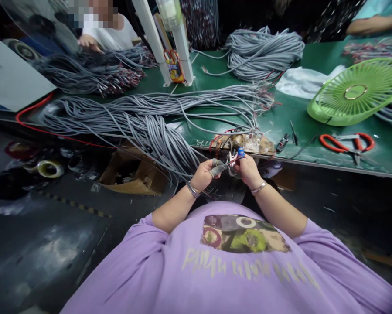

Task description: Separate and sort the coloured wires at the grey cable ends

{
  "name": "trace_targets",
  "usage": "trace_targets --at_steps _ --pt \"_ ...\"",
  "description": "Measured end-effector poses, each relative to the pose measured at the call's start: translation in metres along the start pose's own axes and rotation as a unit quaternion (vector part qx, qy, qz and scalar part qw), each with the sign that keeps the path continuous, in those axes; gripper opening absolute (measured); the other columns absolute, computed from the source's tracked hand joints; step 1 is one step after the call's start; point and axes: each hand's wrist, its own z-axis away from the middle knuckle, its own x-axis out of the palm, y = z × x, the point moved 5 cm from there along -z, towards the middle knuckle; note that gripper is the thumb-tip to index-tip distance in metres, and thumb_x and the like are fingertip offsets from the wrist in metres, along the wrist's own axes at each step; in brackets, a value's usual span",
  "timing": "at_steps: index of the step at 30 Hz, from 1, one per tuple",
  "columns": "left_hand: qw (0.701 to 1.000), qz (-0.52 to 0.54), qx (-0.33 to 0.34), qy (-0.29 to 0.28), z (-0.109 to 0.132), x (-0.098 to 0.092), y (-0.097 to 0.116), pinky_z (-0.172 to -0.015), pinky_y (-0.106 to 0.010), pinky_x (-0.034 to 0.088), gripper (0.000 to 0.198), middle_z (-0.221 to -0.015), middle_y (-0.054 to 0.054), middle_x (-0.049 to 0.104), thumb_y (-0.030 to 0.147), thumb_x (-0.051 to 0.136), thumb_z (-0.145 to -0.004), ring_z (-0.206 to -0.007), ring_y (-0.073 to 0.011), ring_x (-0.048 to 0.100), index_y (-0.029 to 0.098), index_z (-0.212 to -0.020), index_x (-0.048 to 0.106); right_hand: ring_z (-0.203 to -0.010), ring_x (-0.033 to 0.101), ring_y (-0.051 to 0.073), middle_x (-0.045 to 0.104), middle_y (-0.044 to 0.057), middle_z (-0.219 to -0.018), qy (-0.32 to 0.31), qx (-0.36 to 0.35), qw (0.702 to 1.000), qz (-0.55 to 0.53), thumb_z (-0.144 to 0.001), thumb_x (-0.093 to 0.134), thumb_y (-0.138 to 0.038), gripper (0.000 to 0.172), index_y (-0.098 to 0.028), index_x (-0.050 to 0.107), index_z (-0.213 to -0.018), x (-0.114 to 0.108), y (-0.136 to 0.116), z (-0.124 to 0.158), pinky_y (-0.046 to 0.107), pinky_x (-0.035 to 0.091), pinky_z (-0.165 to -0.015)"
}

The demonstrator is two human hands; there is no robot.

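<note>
At the table's front edge, my left hand [205, 175] is closed on the end of a grey cable [220, 168], with grey coverings on its fingertips. Thin dark and red wires [235, 160] run from there to my right hand [248, 169], whose fingers are pinched on them. Something blue [240, 151] sits at the right fingertips; whether it is a finger cover cannot be made out. A small pale metal piece [231, 157] shows between the hands. Just beyond lies a worn board [248, 143] with wire scraps on it.
Long bundled grey cables [127, 113] cross the green table [333, 161] and hang over its edge. Red-handled scissors [348, 144], a green fan [354, 91] and a coiled cable pile [264, 52] lie beyond. A cardboard box [133, 176] stands below. Co-workers sit opposite.
</note>
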Motion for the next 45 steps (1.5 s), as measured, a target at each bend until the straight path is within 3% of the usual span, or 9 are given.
trace_targets --at_steps 3,6,12,15,21,27,32,39,45 --pt "1.0 -0.001 -0.008 -0.004 -0.004 0.002 -0.003 -0.047 -0.019 0.03 0.044 -0.053 0.005 0.054 0.051 0.081 -0.067 -0.045 -0.0037 0.043 0.013 -0.078 0.063 -0.039 0.034 0.006 0.047 -0.004 -0.05 -0.056 0.087 0.991 -0.079 -0.068 0.058 -0.083 0.063 -0.021 0.048 -0.063 0.009 0.008 -0.001 0.022 0.03 -0.039" --pt "1.0 -0.009 -0.013 -0.012 -0.006 0.004 -0.006 -0.046 -0.019 0.029 0.045 -0.053 0.006 0.052 0.052 0.081 -0.066 -0.045 -0.0033 0.041 0.012 -0.077 0.063 -0.039 0.036 0.005 0.05 -0.004 -0.049 -0.058 0.14 0.979 -0.136 -0.065 0.065 -0.08 0.063 -0.019 0.049 -0.062 0.012 0.012 -0.003 0.02 0.031 -0.039" --pt "0.998 -0.049 -0.018 -0.027 -0.002 0.006 -0.016 -0.047 -0.019 0.03 0.043 -0.055 0.005 0.051 0.051 0.08 -0.067 -0.047 -0.0033 0.04 0.012 -0.075 0.063 -0.044 0.047 0.007 0.054 -0.004 -0.051 -0.009 0.108 0.975 -0.194 -0.063 0.076 -0.07 0.056 -0.019 0.052 -0.062 0.014 0.015 -0.008 0.022 0.038 -0.044" --pt "0.998 -0.057 -0.024 -0.029 -0.002 0.006 -0.019 -0.046 -0.019 0.03 0.044 -0.056 0.005 0.05 0.05 0.081 -0.067 -0.048 -0.0033 0.038 0.011 -0.074 0.062 -0.044 0.046 0.008 0.055 -0.003 -0.052 -0.006 0.11 0.971 -0.212 -0.064 0.077 -0.068 0.054 -0.019 0.054 -0.063 0.015 0.016 -0.008 0.023 0.038 -0.044" --pt "0.996 -0.053 -0.025 -0.074 0.002 0.006 -0.012 -0.046 -0.018 0.027 0.046 -0.055 0.005 0.049 0.053 0.078 -0.07 -0.048 -0.0027 0.035 0.01 -0.076 0.064 -0.043 0.044 0.008 0.057 -0.001 -0.054 -0.049 0.136 0.968 -0.206 -0.075 0.059 -0.077 0.058 -0.019 0.056 -0.066 0.015 0.015 -0.001 0.022 0.032 -0.039" --pt "0.988 -0.062 -0.046 -0.131 0.03 0.002 -0.004 -0.052 -0.019 0.038 0.048 -0.062 0.0 0.059 0.056 0.077 -0.069 -0.053 -0.006 0.047 0.009 -0.078 0.068 -0.038 0.031 0.005 0.058 -0.002 -0.057 -0.085 0.188 0.954 -0.219 -0.079 0.054 -0.077 0.057 -0.02 0.057 -0.073 0.005 0.024 0.005 0.021 0.024 -0.036" --pt "0.968 -0.121 -0.027 -0.219 0.054 0.006 0.006 -0.06 -0.021 0.047 0.038 -0.074 -0.007 0.069 0.047 0.074 -0.077 -0.064 -0.0117 0.059 0.01 -0.082 0.072 -0.039 0.033 0.005 0.057 -0.002 -0.059 -0.083 0.207 0.953 -0.205 -0.08 0.054 -0.075 0.055 -0.02 0.057 -0.075 -0.002 0.03 0.008 0.019 0.026 -0.038" --pt "0.988 -0.125 0.024 -0.09 0.033 -0.013 0.012 -0.059 -0.022 0.048 0.041 -0.071 -0.005 0.068 0.049 0.076 -0.074 -0.061 -0.0109 0.059 0.01 -0.083 0.071 -0.041 0.039 0.007 0.058 -0.001 -0.06 -0.13 0.203 0.957 -0.163 -0.081 0.06 -0.067 0.048 -0.02 0.057 -0.078 -0.006 0.029 0.016 0.02 0.03 -0.039" --pt "0.969 -0.194 0.059 -0.144 0.02 -0.005 0.018 -0.062 -0.022 0.048 0.038 -0.073 -0.005 0.069 0.048 0.072 -0.078 -0.064 -0.0114 0.059 0.01 -0.081 0.07 -0.05 0.051 0.009 0.067 0.004 -0.07 -0.254 0.189 0.946 -0.068 -0.066 0.077 -0.062 0.049 -0.016 0.064 -0.075 -0.01 0.018 0.039 0.024 0.044 -0.046"
